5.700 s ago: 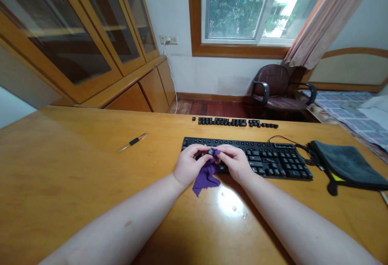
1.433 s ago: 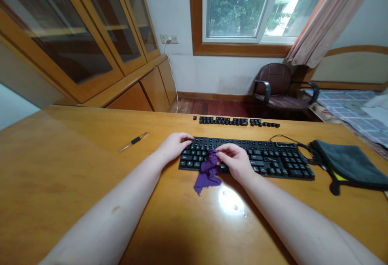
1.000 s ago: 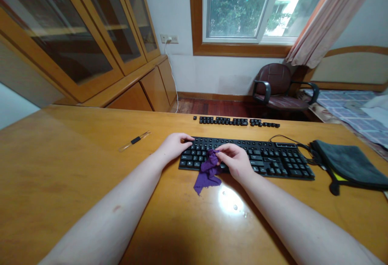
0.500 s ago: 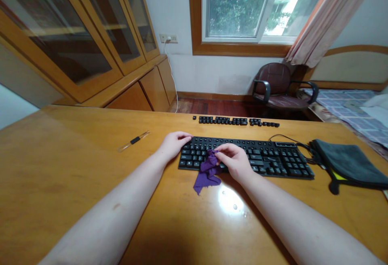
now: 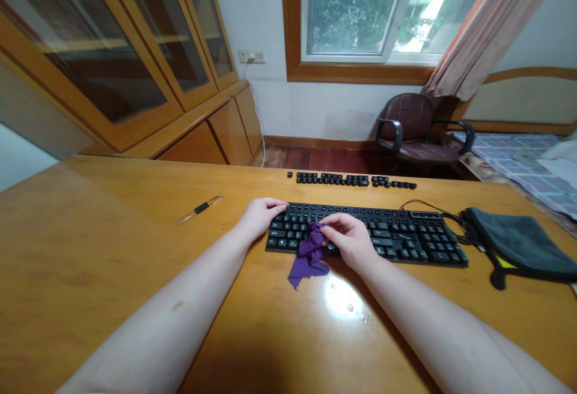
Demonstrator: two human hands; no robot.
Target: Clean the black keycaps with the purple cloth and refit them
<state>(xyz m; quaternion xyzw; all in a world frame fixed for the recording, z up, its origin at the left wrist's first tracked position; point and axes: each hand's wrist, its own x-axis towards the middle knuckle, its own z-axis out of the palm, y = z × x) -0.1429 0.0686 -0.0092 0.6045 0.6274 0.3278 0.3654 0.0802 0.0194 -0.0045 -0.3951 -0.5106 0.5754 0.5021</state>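
Note:
A black keyboard (image 5: 401,241) lies lengthwise on the wooden table, with keycaps off in its upper rows. At its upper left corner, my left hand (image 5: 260,217) grips the edge between thumb and fingers. My right hand (image 5: 349,238) is over the keyboard's middle, pinching a crumpled purple cloth (image 5: 311,256). The cloth's upper end touches the keys, and its ragged lower end hangs past the front edge onto the table. Part of the cloth and the keys under my right hand are hidden.
Removed keycaps (image 5: 332,179) stand in rows near the table's far edge. A clear tool with a black band (image 5: 201,208) lies at the left. On the right are the keyboard's cable (image 5: 464,229) and a dark grey pouch (image 5: 518,241). Beyond the table stands an office chair (image 5: 410,127).
Almost nothing differs. My left hand has shifted very slightly to the right along the keyboard's corner; the cloth and my right hand look the same.

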